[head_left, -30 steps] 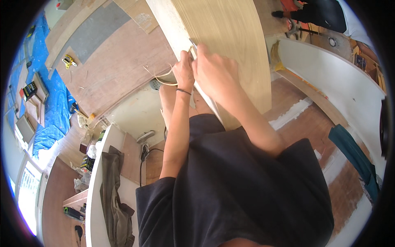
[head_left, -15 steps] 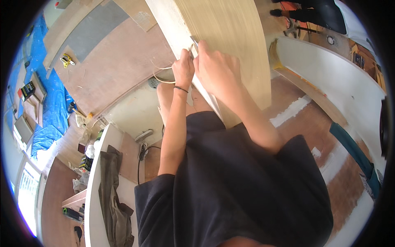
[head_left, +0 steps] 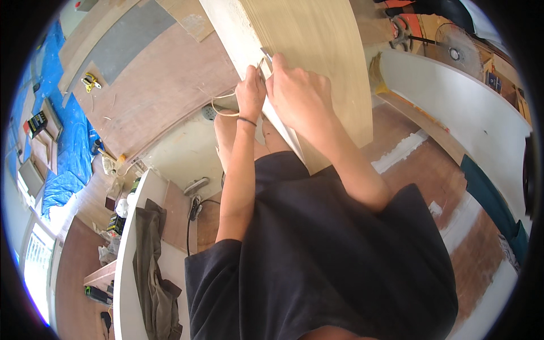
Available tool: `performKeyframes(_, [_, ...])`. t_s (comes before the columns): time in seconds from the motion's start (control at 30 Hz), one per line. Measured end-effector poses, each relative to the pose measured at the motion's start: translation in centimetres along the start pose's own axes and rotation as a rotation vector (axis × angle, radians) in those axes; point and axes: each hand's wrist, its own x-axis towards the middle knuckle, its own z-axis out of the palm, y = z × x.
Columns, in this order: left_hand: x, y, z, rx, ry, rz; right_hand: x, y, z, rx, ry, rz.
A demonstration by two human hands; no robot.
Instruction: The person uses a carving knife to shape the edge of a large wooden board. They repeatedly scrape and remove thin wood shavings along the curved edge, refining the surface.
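A large wooden panel [head_left: 317,62] with pale grain stands in front of me, its white edge face [head_left: 235,25] to the left. My right hand [head_left: 300,93] is closed round a thin-bladed knife [head_left: 266,52]. Its metal tip shows at the panel's corner, while the handle is hidden in my fist. Just left of it, my left hand [head_left: 251,95] pinches a thin pale strip [head_left: 221,111] at the same corner. The strip's loose part curls out behind that hand, above my knee. Both hands are close together along the edge.
Yellow-handled pliers [head_left: 90,83] lie on the wooden boards at left. A blue sheet [head_left: 73,153] covers the floor beyond. A brown cloth [head_left: 150,266] hangs over a white panel at lower left. A fan [head_left: 454,54] and part of another person [head_left: 442,14] are at upper right.
My hands stay at nearly the same spot on the panel's corner. The strip's loose curl has shifted slightly. The other person has moved up toward the picture's edge, uncovering more of the fan.
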Motion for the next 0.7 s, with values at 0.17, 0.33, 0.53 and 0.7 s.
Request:
performKeyframes(0.17, [0.2,0.3,-0.2,0.007,0.009,-0.010,-0.8,0.0,-0.2,0.009,-0.010,0.017])
performKeyframes(0.33, [0.1,0.1,0.2,-0.020,0.011,-0.012,0.0,0.0,-0.1,-0.003,0.010,0.007])
performKeyframes(0.53, [-0.1,-0.1,-0.2,0.039,-0.001,-0.020,-0.9,0.1,-0.2,0.021,-0.012,0.018])
performKeyframes(0.7, [-0.2,1.5,-2.2,0.186,0.031,0.073,-1.8,0.8,0.6,0.080,0.037,0.043])
